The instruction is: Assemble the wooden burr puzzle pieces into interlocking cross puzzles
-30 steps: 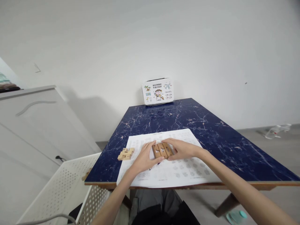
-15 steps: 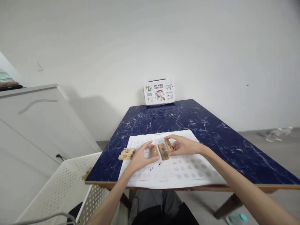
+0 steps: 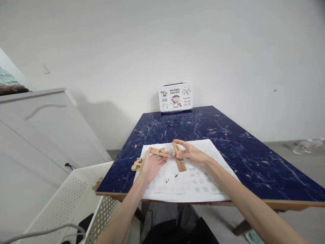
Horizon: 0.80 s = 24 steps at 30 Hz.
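Left hand, head view: the left hand (image 3: 152, 166) is above the paper, palm turned up, its fingers part open and loosely bent, with hold of a notched bar (image 3: 159, 152) of wood.
Notched bar: lies across the fingers, its outer end by the thumb, its inner end towards the right hand.
Right hand: the right hand (image 3: 191, 152) pinches a slotted bar (image 3: 175, 146) between thumb and fingers — the fingers nearly closed, only the bar's width apart.
Lower bar: a third wooden bar, the lower bar (image 3: 181, 166), lies on the paper just below the slotted bar; whether the two touch, I cannot tell.
Block cluster: a paler block cluster (image 3: 137, 164) sits just beside the left hand, at the paper's left edge.
Paper: the paper (image 3: 162, 193), faintly printed, covers the near part of the blue marbled table (image 3: 182, 127).
Black marks: two small black marks (image 3: 167, 180) show on the paper, below the hands.
Case: a white case (image 3: 175, 97) marked TRAVEL stands at the table's far end — well apart from both hands.
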Available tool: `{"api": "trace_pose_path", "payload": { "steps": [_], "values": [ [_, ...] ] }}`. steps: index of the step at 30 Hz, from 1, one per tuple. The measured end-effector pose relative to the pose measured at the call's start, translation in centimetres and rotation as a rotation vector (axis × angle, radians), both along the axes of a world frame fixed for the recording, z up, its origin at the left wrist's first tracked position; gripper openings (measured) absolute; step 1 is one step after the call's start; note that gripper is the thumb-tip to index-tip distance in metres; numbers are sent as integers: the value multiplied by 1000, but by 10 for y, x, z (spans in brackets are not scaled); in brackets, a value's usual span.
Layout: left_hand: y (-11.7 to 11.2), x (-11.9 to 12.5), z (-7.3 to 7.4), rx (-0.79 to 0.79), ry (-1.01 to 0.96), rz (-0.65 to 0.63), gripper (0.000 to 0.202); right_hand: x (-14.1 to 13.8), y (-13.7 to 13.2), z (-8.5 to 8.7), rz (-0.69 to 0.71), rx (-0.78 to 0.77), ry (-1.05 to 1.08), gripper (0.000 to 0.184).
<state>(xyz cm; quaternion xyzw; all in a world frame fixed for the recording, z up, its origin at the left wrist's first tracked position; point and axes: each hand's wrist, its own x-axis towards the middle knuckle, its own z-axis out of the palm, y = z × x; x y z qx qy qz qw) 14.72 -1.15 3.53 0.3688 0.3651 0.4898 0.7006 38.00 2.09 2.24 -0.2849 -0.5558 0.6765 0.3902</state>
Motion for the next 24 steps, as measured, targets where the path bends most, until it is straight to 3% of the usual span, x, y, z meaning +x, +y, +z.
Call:
{"api": "trace_pose_path", "payload": {
  "steps": [6,12,24],
  "values": [
    [-1,-1,-4,-16,-2,-19,74,-1,2,-5,-15,31,58,68],
    [-1,1,-9,66,86,-29,41,-1,-2,-3,-76,-23,145,59],
    [-12,6,-2,206,198,-54,60,-4,4,-11,-180,-18,138,42]
  ]
}}
